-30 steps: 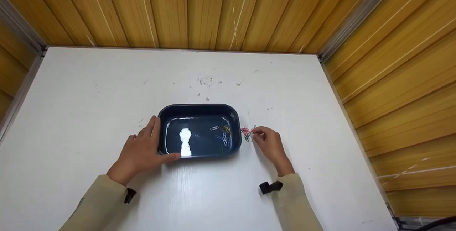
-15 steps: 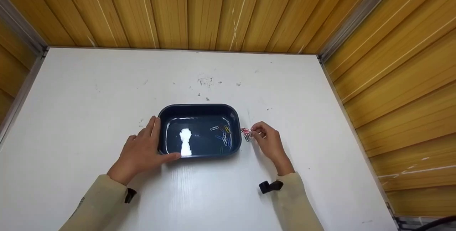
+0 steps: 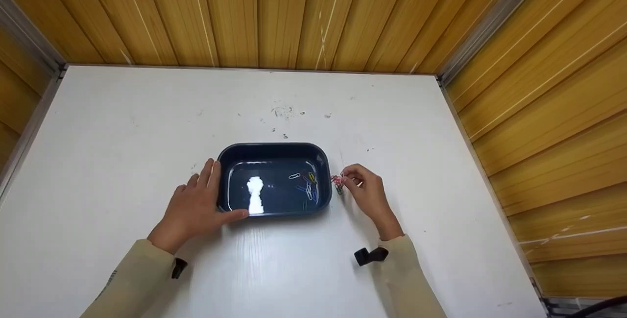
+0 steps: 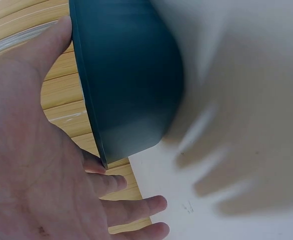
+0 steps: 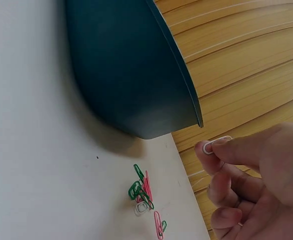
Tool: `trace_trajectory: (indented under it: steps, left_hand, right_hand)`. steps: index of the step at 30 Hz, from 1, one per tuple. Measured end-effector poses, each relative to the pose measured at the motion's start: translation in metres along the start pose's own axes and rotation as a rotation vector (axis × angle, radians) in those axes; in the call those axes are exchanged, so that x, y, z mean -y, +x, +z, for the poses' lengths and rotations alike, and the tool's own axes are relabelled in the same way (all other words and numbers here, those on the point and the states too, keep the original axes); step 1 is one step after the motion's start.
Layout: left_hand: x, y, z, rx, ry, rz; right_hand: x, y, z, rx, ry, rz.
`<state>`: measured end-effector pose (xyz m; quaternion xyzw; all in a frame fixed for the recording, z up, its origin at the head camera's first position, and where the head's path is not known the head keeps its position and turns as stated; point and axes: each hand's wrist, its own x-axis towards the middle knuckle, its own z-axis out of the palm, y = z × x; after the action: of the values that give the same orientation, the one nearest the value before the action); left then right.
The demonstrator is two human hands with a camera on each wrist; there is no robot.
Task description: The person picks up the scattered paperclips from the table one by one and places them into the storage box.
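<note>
Fingers [image 5: 206, 159] of the right hand [image 3: 370, 198] have a white paper clip [image 5: 211, 142] pinched, thumb against index, one rounded end poking out. Clip is up off the worktop [image 3: 147, 92], outside the navy tray [image 3: 274, 190], near its right end. Remaining right-hand fingers curl loosely below. Left hand [image 3: 193, 205] is unclenched: fingers fairly straight at the tray's left end, thumb on the near rim, some fingers fanned out past the wall in the left wrist view. Tray sits flat, rounded corners, bright glare patch [image 3: 255, 195] on the left half of its floor. Contents all bunched to the right: a white clip [image 3: 294, 176] at the group's left edge, a yellow clip [image 3: 312, 177] by the right wall, blue clips [image 3: 315, 194] nearer the front with a pale one among them, something reddish beside the yellow, a faint green one near the front wall; too small for a firm count. Loose batch on the worktop just beside the tray's right wall: pink clips [image 5: 158, 225], green clips [image 5: 138, 171] and whitish wire, mostly heaped together, one pink and one green slightly apart. Wood-look panels [image 3: 274, 14] behind.
</note>
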<state>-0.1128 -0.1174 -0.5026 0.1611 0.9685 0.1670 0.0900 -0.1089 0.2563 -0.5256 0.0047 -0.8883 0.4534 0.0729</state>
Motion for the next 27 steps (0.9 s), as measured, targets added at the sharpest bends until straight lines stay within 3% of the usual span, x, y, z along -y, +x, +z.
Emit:
trace_trajectory:
  steps: [8, 27]
  left_hand:
    - [0.001, 0.002, 0.001, -0.042, 0.054, 0.024]
    - [0.0, 0.0, -0.001, -0.036, 0.045, 0.017]
  right_hand:
    - [0.009, 0.001, 0.002, 0.018, 0.041, 0.02]
    - [0.027, 0.003, 0.01, -0.022, 0.035, -0.087]
